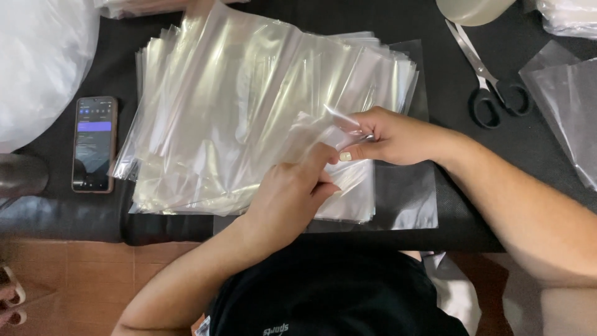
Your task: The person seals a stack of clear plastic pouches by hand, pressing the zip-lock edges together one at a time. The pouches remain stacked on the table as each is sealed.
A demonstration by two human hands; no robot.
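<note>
A thick stack of clear plastic bags lies on a black table. My right hand pinches a corner of the top clear bag near the stack's right side, thumb pressed to fingers. My left hand grips the same bag just below and to the left, fingers curled on the plastic. The two hands nearly touch over the stack's lower right part.
A smartphone with a lit screen lies left of the stack. Black-handled scissors rest at the upper right, beside a pale round container. More clear plastic sheets sit at the right edge, a large white bag at the upper left.
</note>
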